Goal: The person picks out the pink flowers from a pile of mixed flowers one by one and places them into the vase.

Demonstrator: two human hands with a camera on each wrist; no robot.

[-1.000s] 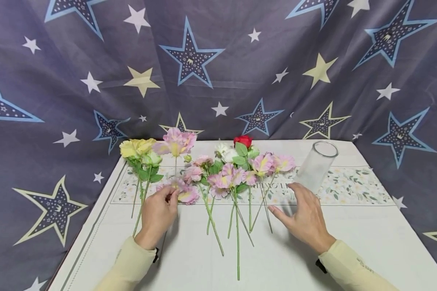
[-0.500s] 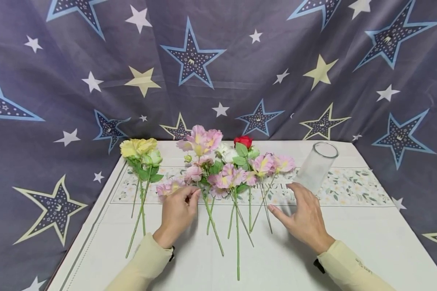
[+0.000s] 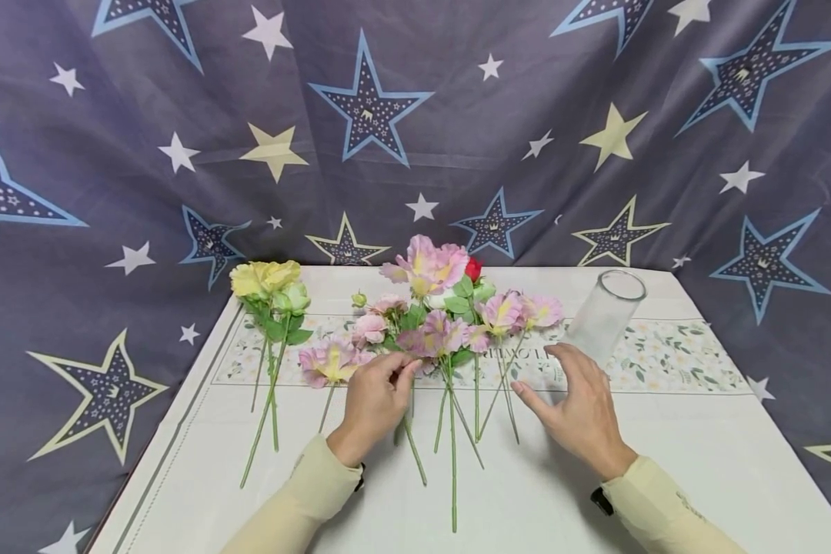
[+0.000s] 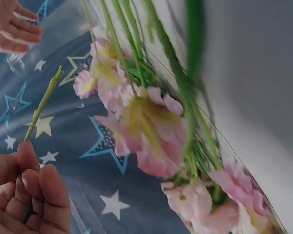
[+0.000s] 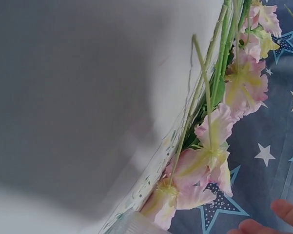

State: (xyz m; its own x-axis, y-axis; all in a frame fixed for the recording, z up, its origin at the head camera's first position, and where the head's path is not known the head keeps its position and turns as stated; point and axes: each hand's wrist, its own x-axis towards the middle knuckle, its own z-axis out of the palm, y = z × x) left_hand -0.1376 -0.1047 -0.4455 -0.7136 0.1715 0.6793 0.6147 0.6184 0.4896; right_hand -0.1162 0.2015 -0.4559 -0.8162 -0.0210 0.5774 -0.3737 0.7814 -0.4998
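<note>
My left hand [image 3: 375, 396] pinches the stem of a pink artificial flower with a yellow centre [image 3: 425, 265] between thumb and fingers. Its bloom stands upright above the other flowers; in the left wrist view the lower stem [image 4: 43, 102] sticks out past the fingertips. My right hand [image 3: 582, 412] is held over the table with fingers apart, holding nothing, just in front of a clear glass vase [image 3: 605, 315]. Between the hands lie several pink flowers [image 3: 504, 312], with a red rose [image 3: 473, 269] partly hidden behind the held bloom.
Yellow flowers [image 3: 266, 278] and a pale green one lie at the left. One pink flower [image 3: 334, 362] lies left of my left hand. A floral-printed strip [image 3: 679, 354] crosses the white table [image 3: 665, 285], and a star-patterned curtain [image 3: 457, 169] hangs behind.
My left hand has moved right, carrying the pink flower from near the yellow flowers to above the middle group. The right hand has barely moved.
</note>
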